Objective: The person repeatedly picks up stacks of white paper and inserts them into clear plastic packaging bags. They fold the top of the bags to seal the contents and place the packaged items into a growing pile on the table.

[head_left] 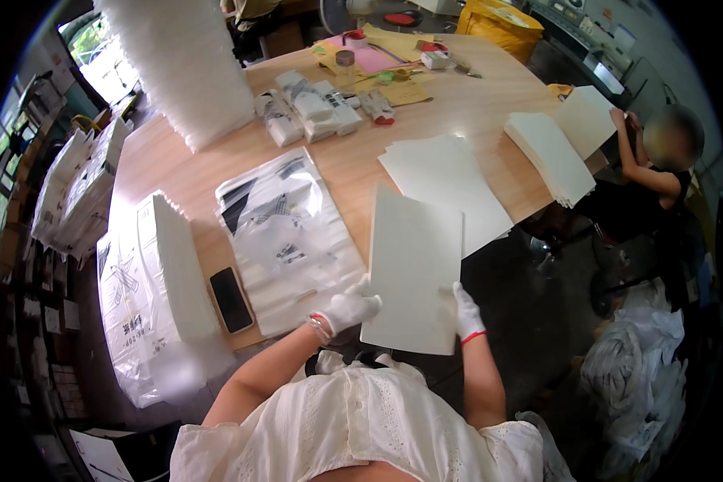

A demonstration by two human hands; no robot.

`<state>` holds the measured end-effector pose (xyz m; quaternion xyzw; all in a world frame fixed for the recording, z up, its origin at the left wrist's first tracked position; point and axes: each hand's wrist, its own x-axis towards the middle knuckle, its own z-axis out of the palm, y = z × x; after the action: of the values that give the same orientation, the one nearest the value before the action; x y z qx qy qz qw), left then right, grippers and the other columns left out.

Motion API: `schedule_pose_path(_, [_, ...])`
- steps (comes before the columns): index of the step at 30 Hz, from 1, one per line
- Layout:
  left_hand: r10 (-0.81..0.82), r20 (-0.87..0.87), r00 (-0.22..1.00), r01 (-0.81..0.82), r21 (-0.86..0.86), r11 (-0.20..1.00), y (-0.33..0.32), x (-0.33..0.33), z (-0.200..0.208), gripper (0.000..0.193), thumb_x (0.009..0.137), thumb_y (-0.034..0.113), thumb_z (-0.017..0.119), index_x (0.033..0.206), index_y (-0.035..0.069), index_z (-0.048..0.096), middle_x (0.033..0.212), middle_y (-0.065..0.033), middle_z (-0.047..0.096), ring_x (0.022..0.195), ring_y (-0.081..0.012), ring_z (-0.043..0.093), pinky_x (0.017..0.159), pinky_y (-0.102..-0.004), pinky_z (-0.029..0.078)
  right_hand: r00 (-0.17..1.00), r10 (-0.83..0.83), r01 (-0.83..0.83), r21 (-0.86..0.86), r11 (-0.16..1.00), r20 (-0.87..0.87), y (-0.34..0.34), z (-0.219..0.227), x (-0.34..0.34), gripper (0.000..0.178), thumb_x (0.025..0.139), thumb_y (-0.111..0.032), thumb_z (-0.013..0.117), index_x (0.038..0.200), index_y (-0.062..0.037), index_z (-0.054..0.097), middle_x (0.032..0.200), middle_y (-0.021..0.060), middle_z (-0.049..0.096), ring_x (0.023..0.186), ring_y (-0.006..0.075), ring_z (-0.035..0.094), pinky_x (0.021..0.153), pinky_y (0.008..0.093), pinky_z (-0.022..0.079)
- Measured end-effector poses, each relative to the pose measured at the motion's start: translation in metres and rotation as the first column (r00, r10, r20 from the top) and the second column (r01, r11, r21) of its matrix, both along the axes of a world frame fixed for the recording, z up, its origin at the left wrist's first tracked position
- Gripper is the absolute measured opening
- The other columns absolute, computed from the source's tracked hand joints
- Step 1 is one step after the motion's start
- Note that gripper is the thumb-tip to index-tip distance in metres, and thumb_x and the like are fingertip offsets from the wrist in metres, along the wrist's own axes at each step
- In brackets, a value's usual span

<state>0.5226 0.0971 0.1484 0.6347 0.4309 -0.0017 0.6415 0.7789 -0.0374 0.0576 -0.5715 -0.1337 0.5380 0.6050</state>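
Note:
A stack of white paper sheets (pixel 410 265) is held tilted at the near table edge, between my two hands. My left hand (pixel 347 310), in a white glove, is closed at the stack's lower left edge. On the opposite edge my right hand (pixel 467 312), in a white glove with a red cuff, grips the sheets; some of its fingers are hidden. Beyond the stack, more white sheets (pixel 450 173) lie fanned out on the table. Beside my left hand lie flat clear plastic bags (pixel 289 233) with dark print.
A black phone (pixel 231 300) and a tall bagged stack of white sheets (pixel 165 281) are at the left. Small wrapped packs (pixel 309 104) and a jar (pixel 345 68) stand farther back. At the right, a person (pixel 651 161) handles sheets beside another pile (pixel 548 157).

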Motion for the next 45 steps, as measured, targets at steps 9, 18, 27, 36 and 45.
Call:
schedule_pose_path(9, [-0.043, 0.018, 0.999, -0.005, 0.964, 0.266, -0.005, -0.050, 0.032, 0.059, 0.071, 0.014, 0.066, 0.124, 0.003, 0.042, 0.120, -0.0196, 0.043, 0.117, -0.0362, 0.040, 0.102, -0.0450, 0.031, 0.820, -0.060, -0.090, 0.233, 0.968, 0.569, 0.039, 0.012, -0.123, 0.036, 0.084, -0.014, 0.062, 0.114, 0.0034, 0.051, 0.104, 0.0109, 0.060, 0.090, 0.0180, 0.059, 0.077, 0.0303, 0.049])
schedule_pose_path(18, [0.344, 0.363, 0.866, -0.459, 0.305, 0.834, 0.091, -0.121, 0.065, 0.037, 0.076, 0.020, 0.061, 0.108, 0.003, 0.054, 0.100, -0.0183, 0.059, 0.088, -0.0346, 0.059, 0.078, -0.0438, 0.048, -0.114, 0.322, -0.446, -0.338, 0.829, 0.940, 0.024, 0.086, -0.141, 0.022, 0.079, -0.018, 0.059, 0.098, -0.0089, 0.062, 0.094, 0.0144, 0.063, 0.083, 0.0343, 0.061, 0.069, 0.0424, 0.051])
schedule_pose_path(27, [0.085, 0.286, 0.954, -0.296, 0.871, 0.392, 0.041, -0.077, -0.039, 0.025, 0.063, 0.007, 0.065, 0.086, 0.008, 0.057, 0.067, -0.0055, 0.053, 0.066, -0.0266, 0.054, 0.085, -0.0405, 0.044, 0.022, 0.001, -0.031, 0.000, 1.000, 1.000, 0.128, 0.023, -0.145, 0.045, 0.088, -0.028, 0.048, 0.128, -0.0116, 0.037, 0.125, 0.0200, 0.046, 0.102, 0.0350, 0.055, 0.080, 0.0474, 0.046])
schedule_pose_path(36, [0.435, -0.052, 0.899, 0.163, 0.961, -0.222, 0.073, -0.116, -0.119, 0.040, 0.082, 0.017, 0.056, 0.121, 0.016, 0.050, 0.105, -0.0087, 0.058, 0.090, -0.0237, 0.059, 0.091, -0.0453, 0.042, -0.024, 0.497, -0.198, -0.492, 0.848, 0.867, 0.216, -0.010, -0.101, 0.039, 0.092, -0.030, 0.038, 0.128, -0.0134, 0.038, 0.099, 0.0228, 0.061, 0.087, 0.0417, 0.059, 0.071, 0.0527, 0.045])
schedule_pose_path(45, [0.593, -0.251, 0.765, -0.201, 0.782, 0.590, -0.003, -0.129, -0.095, 0.038, 0.089, 0.017, 0.047, 0.126, 0.016, 0.040, 0.123, -0.0164, 0.046, 0.080, -0.0354, 0.061, 0.063, -0.0466, 0.049, -0.001, 0.668, -0.372, -0.621, 0.690, 0.744, 0.104, 0.021, -0.086, 0.074, 0.090, -0.027, 0.041, 0.144, -0.0131, -0.007, 0.087, 0.0275, 0.061, 0.074, 0.0408, 0.060, 0.067, 0.0520, 0.044])
